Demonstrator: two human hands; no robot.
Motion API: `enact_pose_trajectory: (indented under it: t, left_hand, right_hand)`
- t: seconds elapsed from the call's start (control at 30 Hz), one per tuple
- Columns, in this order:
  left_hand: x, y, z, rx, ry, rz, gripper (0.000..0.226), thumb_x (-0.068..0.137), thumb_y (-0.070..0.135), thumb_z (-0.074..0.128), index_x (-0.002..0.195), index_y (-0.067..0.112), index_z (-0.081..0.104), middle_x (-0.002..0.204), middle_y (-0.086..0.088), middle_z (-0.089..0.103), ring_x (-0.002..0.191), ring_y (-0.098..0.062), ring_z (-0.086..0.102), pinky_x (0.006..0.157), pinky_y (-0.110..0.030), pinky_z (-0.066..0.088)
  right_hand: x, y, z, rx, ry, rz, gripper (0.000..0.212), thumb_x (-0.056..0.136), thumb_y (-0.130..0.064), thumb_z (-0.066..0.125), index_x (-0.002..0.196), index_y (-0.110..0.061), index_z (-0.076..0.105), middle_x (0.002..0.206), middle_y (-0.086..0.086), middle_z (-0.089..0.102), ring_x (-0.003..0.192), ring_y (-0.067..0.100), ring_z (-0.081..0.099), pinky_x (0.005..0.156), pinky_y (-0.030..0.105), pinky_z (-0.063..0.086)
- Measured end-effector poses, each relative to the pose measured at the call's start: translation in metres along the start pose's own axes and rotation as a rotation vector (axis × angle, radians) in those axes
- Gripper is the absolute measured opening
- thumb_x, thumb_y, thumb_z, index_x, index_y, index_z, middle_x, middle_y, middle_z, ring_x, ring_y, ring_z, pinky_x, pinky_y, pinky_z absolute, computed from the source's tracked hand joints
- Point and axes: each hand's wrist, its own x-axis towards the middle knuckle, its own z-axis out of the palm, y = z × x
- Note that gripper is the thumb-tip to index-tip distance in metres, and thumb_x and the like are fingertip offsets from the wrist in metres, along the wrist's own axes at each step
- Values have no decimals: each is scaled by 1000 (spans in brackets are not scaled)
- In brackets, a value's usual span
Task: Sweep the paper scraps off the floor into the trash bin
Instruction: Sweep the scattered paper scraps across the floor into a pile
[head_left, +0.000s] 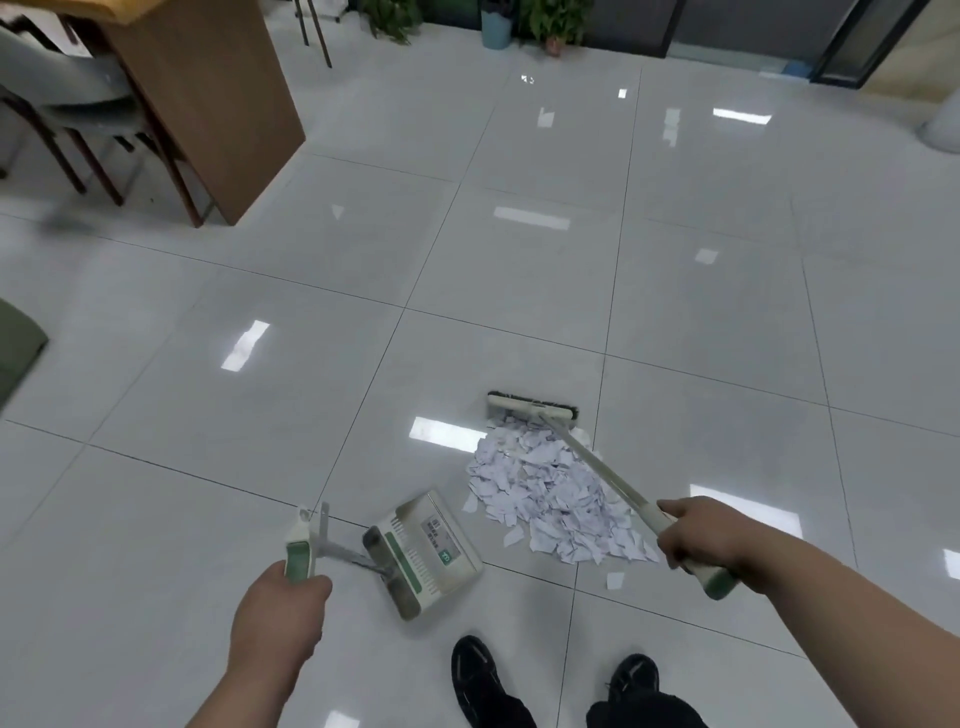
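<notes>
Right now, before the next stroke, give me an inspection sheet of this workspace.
Surface: glossy white tile floor with ceiling lights reflected in it.
Job's things: paper scraps piled just on the near side of the broom head; dustpan at the pile's left edge; no trash bin identified.
Clutter: a few stray scraps lie apart from the pile's near edge.
Hands: left hand grips the dustpan's handle; right hand grips the broom handle.
Cables: nothing seen.
Surroundings: wooden desk and chairs at far left; potted plants along the far wall; the person's black shoes at the bottom.
</notes>
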Motion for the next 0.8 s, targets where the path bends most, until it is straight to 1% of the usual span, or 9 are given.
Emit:
enact_pose_trajectory:
  t: [0.17, 0.27, 0.37, 0.47, 0.53, 0.57, 0.63, 0.7, 0.8]
  left_hand:
    - [16, -8, -1, -39, -1, -20, 5, 79, 8, 56, 79, 4, 53, 55, -9, 52, 49, -27, 48, 56, -35, 42]
    - [20, -16, -2, -32, -29, -21, 13, 74, 16, 55, 80, 5, 53, 58, -9, 54, 50, -30, 55, 57, -36, 44]
    - [19, -28, -4, 104, -27, 9, 19, 77, 24, 55, 86, 7, 54, 72, -11, 64, 68, -36, 67, 67, -39, 51]
    - [19, -30, -7, 196, 34, 67, 34, 92, 34, 63, 110, 8, 50, 96, -12, 65, 86, -36, 63, 70, -39, 45]
    - [21, -28, -9, 217, 85, 125, 56, 88, 45, 72, 126, 10, 50, 113, -15, 59, 101, -40, 60, 75, -41, 44]
    - [21, -26, -10, 216, 98, 154, 62, 86, 47, 75, 130, 10, 51, 117, -17, 56, 107, -41, 58, 79, -43, 45]
    - [20, -19, -11, 194, 116, 191, 68, 85, 47, 77, 136, 9, 52, 128, -19, 53, 121, -41, 51, 92, -50, 46]
    - [14, -9, -12, 181, 157, 221, 67, 88, 40, 75, 143, 10, 50, 142, -19, 45, 135, -39, 39, 103, -54, 42]
    - [5, 12, -9, 176, 195, 331, 57, 88, 25, 72, 140, 13, 53, 149, -13, 38, 141, -35, 27, 107, -52, 38]
  right_hand:
    - [-27, -15, 8, 110, 16, -1, 54, 69, 4, 67, 122, 9, 57, 70, 14, 58, 61, 25, 51, 56, 28, 37]
    - [-35, -21, 15, 202, 14, 0, 57, 71, 4, 66, 127, 9, 54, 71, 14, 56, 63, 26, 51, 55, 28, 36]
    - [-40, -26, 19, 289, 16, 13, 60, 74, 5, 64, 133, 6, 51, 76, 16, 59, 64, 27, 53, 54, 28, 38]
    - [-48, -35, 21, 380, 26, 27, 58, 78, 4, 62, 133, -13, 59, 86, 18, 66, 64, 26, 59, 58, 28, 39]
    - [-52, -44, 21, 442, 34, 18, 62, 80, 3, 60, 135, -25, 59, 92, 17, 68, 61, 24, 60, 54, 25, 38]
    - [-55, -48, 21, 482, 23, 16, 60, 81, 2, 58, 133, -27, 61, 88, 16, 67, 55, 21, 59, 51, 23, 36]
    - [-59, -56, 17, 573, -17, 23, 50, 83, -1, 55, 125, -26, 67, 74, 13, 62, 44, 17, 51, 46, 20, 33]
    - [-60, -62, 11, 634, -56, 26, 45, 84, -5, 53, 121, -24, 70, 66, 12, 57, 44, 17, 44, 45, 20, 32]
    - [-60, -72, -2, 662, -103, 24, 42, 84, -8, 51, 119, -19, 71, 66, 12, 54, 44, 17, 41, 41, 20, 33]
